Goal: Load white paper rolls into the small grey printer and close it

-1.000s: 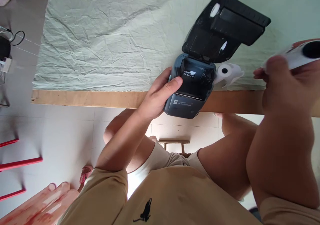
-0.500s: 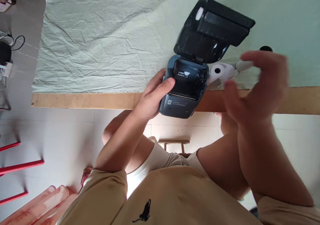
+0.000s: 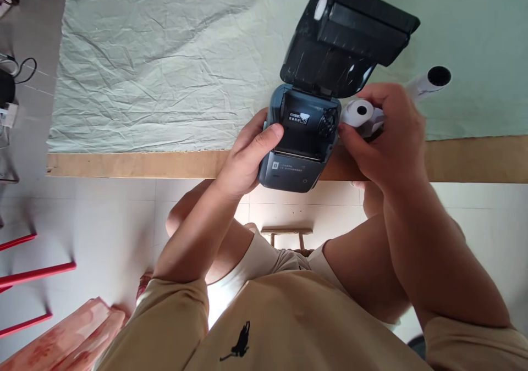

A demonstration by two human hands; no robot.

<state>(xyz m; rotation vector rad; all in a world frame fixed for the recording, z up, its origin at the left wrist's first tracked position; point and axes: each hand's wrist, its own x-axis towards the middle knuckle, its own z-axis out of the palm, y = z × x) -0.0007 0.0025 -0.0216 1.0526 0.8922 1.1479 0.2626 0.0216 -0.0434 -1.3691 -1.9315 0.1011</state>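
My left hand [image 3: 253, 154] is closed around the left side of a dark portable label printer [image 3: 289, 170], its thumb over the rim. The printer is held at the table's front edge with its black lid [image 3: 346, 41] swung up and back. Inside the exposed compartment are a small white printed label and a dark round part at the right. Just right of the printer, my right hand [image 3: 391, 134] has its thumb and forefinger closed about a small white paper roll [image 3: 353, 114] with a dark core hole. The other fingers are partly hidden.
Another white paper roll [image 3: 423, 87] with a wide dark core lies beyond my right hand. A wrinkled pale green cloth [image 3: 165, 74] covers the table, whose wooden edge [image 3: 136, 165] runs across in front of me. Red stool legs [image 3: 39, 275] stand on the floor at left.
My right hand has moved left and its fingers have closed around the small paper roll. More of the farther roll now shows. My left hand still holds the open printer.
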